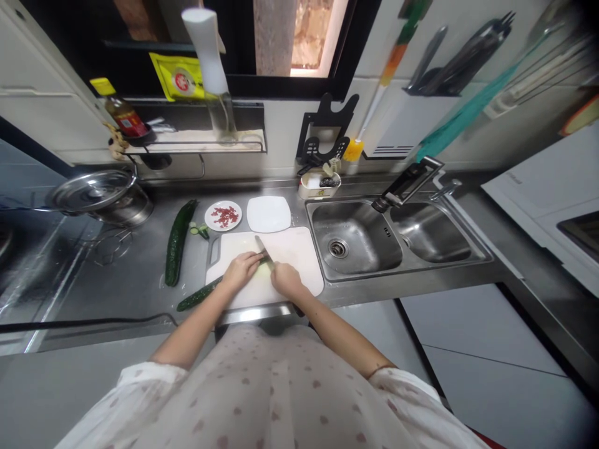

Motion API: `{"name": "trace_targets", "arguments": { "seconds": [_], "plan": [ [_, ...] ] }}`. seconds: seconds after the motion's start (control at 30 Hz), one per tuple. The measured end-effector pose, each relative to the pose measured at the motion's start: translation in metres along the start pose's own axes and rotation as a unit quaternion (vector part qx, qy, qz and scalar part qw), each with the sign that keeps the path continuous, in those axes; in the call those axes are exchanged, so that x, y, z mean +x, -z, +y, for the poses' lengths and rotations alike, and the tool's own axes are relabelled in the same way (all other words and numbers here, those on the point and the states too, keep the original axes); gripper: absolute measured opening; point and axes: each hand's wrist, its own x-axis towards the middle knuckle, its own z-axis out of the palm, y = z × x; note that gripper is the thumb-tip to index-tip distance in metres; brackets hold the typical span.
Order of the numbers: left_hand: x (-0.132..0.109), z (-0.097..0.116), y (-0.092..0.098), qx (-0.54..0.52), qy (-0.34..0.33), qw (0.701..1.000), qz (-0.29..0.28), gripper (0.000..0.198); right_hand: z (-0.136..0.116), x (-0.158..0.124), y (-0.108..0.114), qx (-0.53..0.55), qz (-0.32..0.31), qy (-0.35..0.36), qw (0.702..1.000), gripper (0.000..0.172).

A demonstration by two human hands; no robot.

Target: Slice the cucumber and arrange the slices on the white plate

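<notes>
A white cutting board (294, 249) lies on the steel counter in front of me. My left hand (241, 269) is closed over a green cucumber (199, 295) that sticks out over the board's left edge. My right hand (286, 279) grips a knife (262, 249), its blade pointing away from me beside the left fingers. A second whole cucumber (176, 242) lies on the counter to the left, with small cut ends (200, 230) near its top.
Behind the board sit a small plate of red bits (223, 216) and a bare white plate (268, 214). A double sink (393, 240) with faucet (406, 184) lies to the right. A lidded steel pot (100, 194) stands far left, bottles on a shelf (201, 144) behind.
</notes>
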Motion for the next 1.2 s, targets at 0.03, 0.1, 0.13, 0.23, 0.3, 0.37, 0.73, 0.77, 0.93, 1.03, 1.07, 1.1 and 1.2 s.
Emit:
{"name": "trace_targets", "arguments": {
  "seconds": [0.03, 0.1, 0.13, 0.23, 0.3, 0.37, 0.73, 0.77, 0.93, 1.03, 1.07, 1.1, 1.2],
  "plan": [
    [0.0, 0.0, 0.0, 0.002, 0.002, 1.0, -0.001, 0.034, -0.001, 0.002, 0.0, 0.001, -0.001, -0.001, 1.0, 0.031],
    [0.0, 0.001, 0.001, 0.003, 0.004, 1.0, -0.003, 0.034, -0.003, 0.007, 0.001, 0.002, 0.0, -0.001, 1.0, 0.031],
    [0.0, 0.001, 0.001, 0.003, 0.005, 1.0, -0.004, 0.034, -0.004, 0.009, 0.001, 0.003, 0.001, 0.0, 1.0, 0.031],
    [0.0, 0.001, 0.0, 0.002, 0.006, 1.0, -0.004, 0.033, -0.008, 0.014, 0.001, 0.006, 0.003, -0.002, 1.0, 0.031],
    [0.0, 0.001, -0.001, 0.004, 0.006, 1.0, -0.003, 0.032, -0.01, 0.016, 0.002, 0.007, 0.004, -0.008, 1.0, 0.032],
    [0.0, 0.0, -0.002, 0.004, 0.005, 1.0, -0.003, 0.032, -0.011, 0.016, 0.001, 0.006, 0.005, -0.011, 1.0, 0.032],
    [0.0, -0.002, -0.003, 0.004, 0.004, 1.0, 0.0, 0.033, 0.001, -0.004, -0.006, -0.012, -0.016, -0.021, 1.0, 0.03],
    [0.0, -0.002, -0.003, 0.003, 0.003, 1.0, 0.001, 0.033, 0.001, -0.002, -0.007, -0.013, -0.014, -0.02, 1.0, 0.03],
    [0.0, -0.004, -0.006, 0.007, 0.0, 1.0, 0.008, 0.032, -0.004, 0.013, -0.01, -0.008, -0.002, -0.014, 1.0, 0.03],
    [0.0, -0.005, -0.006, 0.007, -0.003, 1.0, 0.008, 0.032, -0.008, 0.021, -0.01, -0.001, 0.0, -0.015, 1.0, 0.031],
    [0.0, -0.004, -0.006, 0.006, -0.003, 1.0, 0.008, 0.032, -0.009, 0.023, -0.009, 0.001, 0.002, -0.015, 1.0, 0.032],
    [0.0, -0.004, -0.006, 0.005, -0.002, 1.0, 0.007, 0.032, -0.01, 0.024, -0.008, 0.003, 0.006, -0.014, 1.0, 0.032],
    [0.0, -0.001, -0.004, 0.004, 0.0, 1.0, 0.007, 0.032, -0.01, 0.021, -0.007, 0.002, 0.006, -0.012, 1.0, 0.031]
  ]
}}
